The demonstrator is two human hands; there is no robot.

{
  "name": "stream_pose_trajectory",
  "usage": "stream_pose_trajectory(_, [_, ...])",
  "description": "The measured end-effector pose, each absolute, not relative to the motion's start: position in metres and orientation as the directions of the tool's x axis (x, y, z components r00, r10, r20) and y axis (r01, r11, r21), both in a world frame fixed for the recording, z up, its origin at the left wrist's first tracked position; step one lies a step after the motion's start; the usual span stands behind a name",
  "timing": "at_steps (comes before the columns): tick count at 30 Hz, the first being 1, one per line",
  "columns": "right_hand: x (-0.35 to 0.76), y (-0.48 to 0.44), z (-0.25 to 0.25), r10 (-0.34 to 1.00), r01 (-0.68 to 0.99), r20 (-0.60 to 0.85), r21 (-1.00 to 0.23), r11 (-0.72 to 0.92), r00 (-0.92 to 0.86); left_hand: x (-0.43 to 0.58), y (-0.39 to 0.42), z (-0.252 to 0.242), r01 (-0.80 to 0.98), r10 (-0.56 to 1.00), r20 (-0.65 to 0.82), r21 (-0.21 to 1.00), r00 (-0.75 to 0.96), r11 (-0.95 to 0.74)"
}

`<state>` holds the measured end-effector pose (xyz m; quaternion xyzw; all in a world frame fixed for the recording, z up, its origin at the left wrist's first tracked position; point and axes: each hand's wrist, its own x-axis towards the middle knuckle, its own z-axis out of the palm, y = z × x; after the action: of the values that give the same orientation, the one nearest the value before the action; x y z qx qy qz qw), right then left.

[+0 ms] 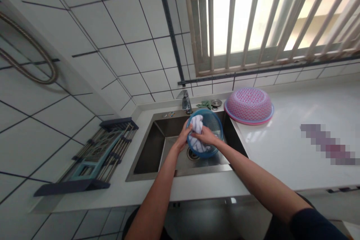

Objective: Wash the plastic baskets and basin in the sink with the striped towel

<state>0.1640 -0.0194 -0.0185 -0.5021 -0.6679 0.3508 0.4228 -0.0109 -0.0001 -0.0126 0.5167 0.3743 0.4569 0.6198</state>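
Head view is showing one folding rack lying on the left of the counter, one steel sink, two hands and two mesh baskets. Over the sink, the left hand is curling its fingers round the rim of the blue basket, which is holding one white cloth. The right hand is clenching that cloth and hiding part of it. The pink basket is lying upside down on the counter, its inside hidden. Further right, a pixelated patch is masking something.

Your light comes from the barred window, blown out white; glare sheens the table, and the edges bend, slightly soft.
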Motion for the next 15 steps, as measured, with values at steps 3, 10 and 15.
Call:
stream_pose_trajectory(3, [0.159,-0.021,-0.017,0.897,0.47,0.246,-0.783,0.407,-0.368,-0.013,0.001,-0.011,-0.192,0.955,-0.068,0.973,0.287,0.127])
stream_pose_trajectory(10, [0.178,-0.017,-0.011,0.926,0.657,0.204,-0.657,0.371,-0.319,-0.012,-0.004,-0.001,-0.204,0.926,-0.068,0.967,0.372,0.153])
stream_pose_trajectory(15, [0.197,-0.013,-0.004,0.978,0.761,0.129,-0.614,0.208,-0.163,-0.018,-0.01,0.009,-0.15,0.926,-0.082,0.978,0.368,0.146])
